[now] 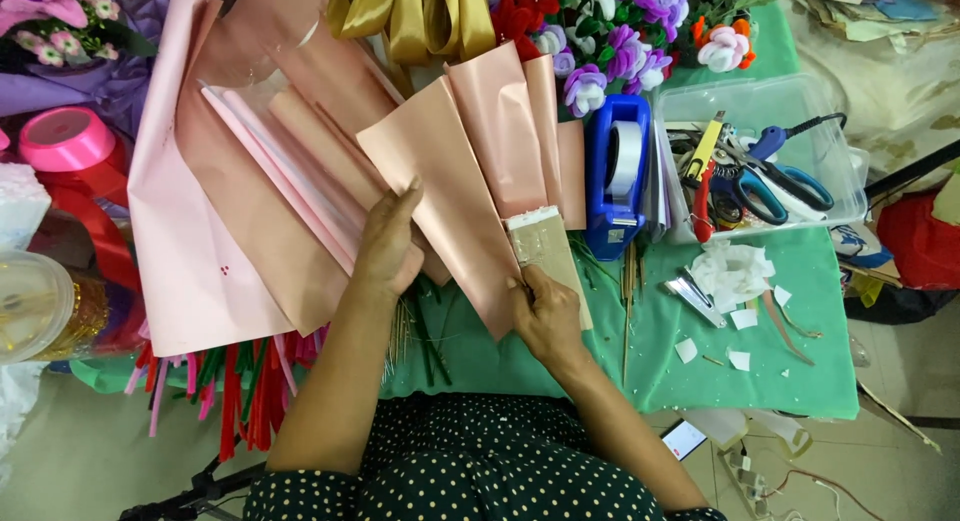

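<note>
My left hand (pixel 388 243) lies flat on a fan of folded peach-pink wrapping paper (pixel 468 171), pressing its lower left side. My right hand (pixel 545 316) pinches the paper's lower right corner together with a pale cardboard strip (pixel 545 246). More pink and peach sheets (pixel 215 211) spread out to the left under the fan. All of this rests on a green cloth-covered table (pixel 790 371).
A blue tape dispenser (pixel 615 176) stands right of the fan. A clear plastic box (pixel 765 166) holds scissors and tools. Artificial flowers (pixel 610 41) and gold ribbon (pixel 420 16) lie at the back. A stapler (pixel 695 299), paper scraps, a pink ribbon roll (pixel 65 139) and red stems (pixel 240 391) surround the work.
</note>
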